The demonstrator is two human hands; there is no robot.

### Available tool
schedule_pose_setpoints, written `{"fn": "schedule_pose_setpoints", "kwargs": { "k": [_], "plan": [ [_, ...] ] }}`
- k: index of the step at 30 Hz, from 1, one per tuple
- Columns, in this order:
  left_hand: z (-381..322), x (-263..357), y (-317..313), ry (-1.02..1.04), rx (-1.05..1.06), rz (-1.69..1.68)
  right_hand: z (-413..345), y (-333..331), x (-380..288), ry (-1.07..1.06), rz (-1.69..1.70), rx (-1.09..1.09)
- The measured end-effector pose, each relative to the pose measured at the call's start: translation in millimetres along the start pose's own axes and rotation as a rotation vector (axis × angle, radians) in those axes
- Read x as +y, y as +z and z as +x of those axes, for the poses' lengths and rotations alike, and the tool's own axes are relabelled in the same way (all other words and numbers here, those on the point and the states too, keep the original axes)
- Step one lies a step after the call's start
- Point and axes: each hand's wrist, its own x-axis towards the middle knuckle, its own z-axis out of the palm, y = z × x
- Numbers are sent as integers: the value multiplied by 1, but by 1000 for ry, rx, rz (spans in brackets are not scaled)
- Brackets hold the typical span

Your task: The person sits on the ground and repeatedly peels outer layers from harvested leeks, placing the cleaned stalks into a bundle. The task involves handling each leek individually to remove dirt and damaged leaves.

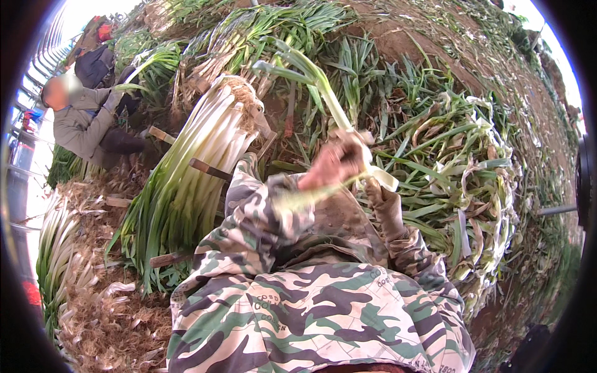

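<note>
A long green onion (332,95) slants up and away from me, its green leaves pointing to the top. My left hand (335,161), blurred by motion, is curled round its pale lower stalk. My right hand (385,207), in a dirty brown glove, is closed at the lower end of the stalk, partly hidden beside a white strip of onion skin (384,178). A blurred yellow-green leaf strip (310,196) trails leftward below my left hand. To the left, a thick bundle of green onions (196,149) lies on a wooden rack (210,169), roots at the far end.
Stripped leaves (447,172) are heaped at my right. More green onions (252,32) lie beyond. Cut roots (116,321) cover the ground at lower left, beside another row of onions (56,252). A seated person (88,121) holds an onion at upper left.
</note>
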Motion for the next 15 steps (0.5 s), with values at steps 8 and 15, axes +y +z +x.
{"fn": "schedule_pose_setpoints", "kwargs": {
  "k": [8, 15],
  "plan": [
    [-44, 31, 63, -22, -673, 327, 29, -5, -24, -291, 712, -148],
    [29, 26, -86, -3, 234, 566, 13, -8, -29, -164, 505, -49]
  ]
}}
